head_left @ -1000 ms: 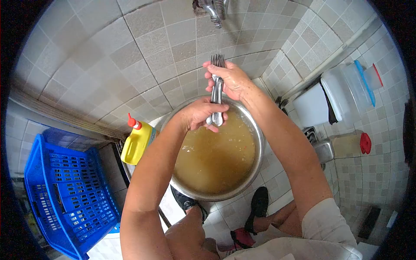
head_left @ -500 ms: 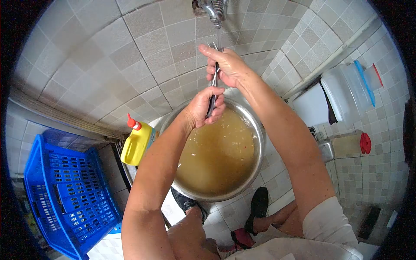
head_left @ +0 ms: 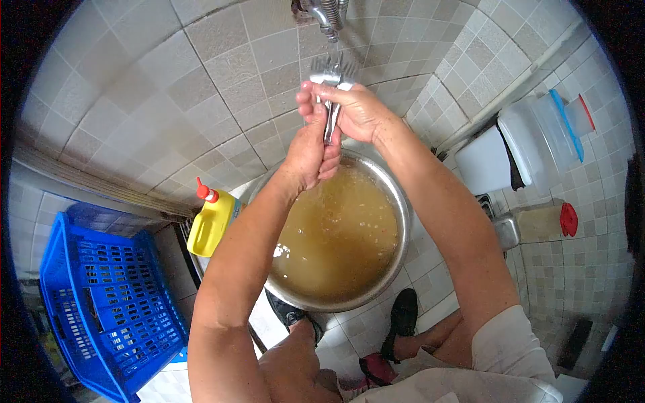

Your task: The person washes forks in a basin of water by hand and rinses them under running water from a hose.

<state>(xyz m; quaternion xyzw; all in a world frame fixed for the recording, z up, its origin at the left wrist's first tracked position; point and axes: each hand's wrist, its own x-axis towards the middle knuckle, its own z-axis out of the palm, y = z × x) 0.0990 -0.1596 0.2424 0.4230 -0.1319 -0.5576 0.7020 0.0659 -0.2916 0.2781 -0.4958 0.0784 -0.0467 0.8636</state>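
Head view: our left hand (head_left: pixel 313 151) is closed round the handles of a bunch of forks (head_left: pixel 332 75), and our right hand (head_left: pixel 359 111) wraps them higher up, so their heads sit just below the tap (head_left: pixel 328 20), beyond the metal basin (head_left: pixel 405 235) of murky water (head_left: pixel 336 248). Our left forearm (head_left: pixel 252 238) hides part of the basin's rim; a yellow bottle (head_left: pixel 209 228) stands just beside it, a blue basket (head_left: pixel 114 289) further left. Plastic tubs (head_left: pixel 534 144) sit at right. We can't quite count the forks, blurred as they are.
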